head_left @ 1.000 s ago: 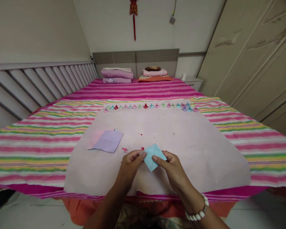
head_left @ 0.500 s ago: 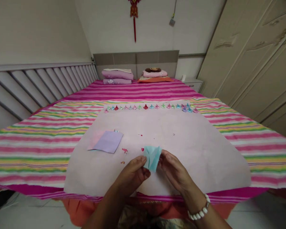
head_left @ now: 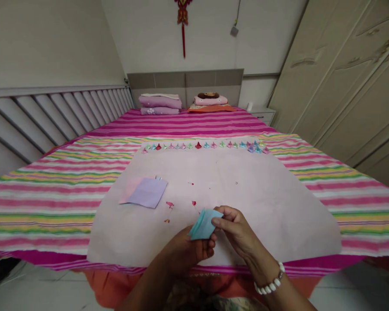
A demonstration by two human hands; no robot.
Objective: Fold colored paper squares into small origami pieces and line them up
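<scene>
- Fingers (head_left: 222,223) of the right hand (head_left: 240,235) pinch the right corner of a folded light-blue paper (head_left: 203,225), the thumb lying on its upper face.
- Those of the left hand (head_left: 184,251) curl against its underside; the thumb is hidden, so whether this hand grips or only supports cannot be told.
- The folded light-blue paper is tilted above the near part of a large pale sheet (head_left: 262,190), layered edges showing on its left side.
- A white-beaded bracelet (head_left: 269,288) circles the right wrist, past the sheet's near edge.
- On the sheet's left part, a purple paper square (head_left: 149,193) overlaps a pink paper (head_left: 131,188).
- Small red scraps (head_left: 170,204) are scattered around the sheet's middle.
- Small folded paper pieces (head_left: 198,145) in several colours line the sheet's far edge, bunched at its far right corner.
- Striped fabric (head_left: 337,185) spreads beyond the sheet on both sides.
- Folded purple bedding (head_left: 160,102) is stacked well beyond the sheet's far edge.
</scene>
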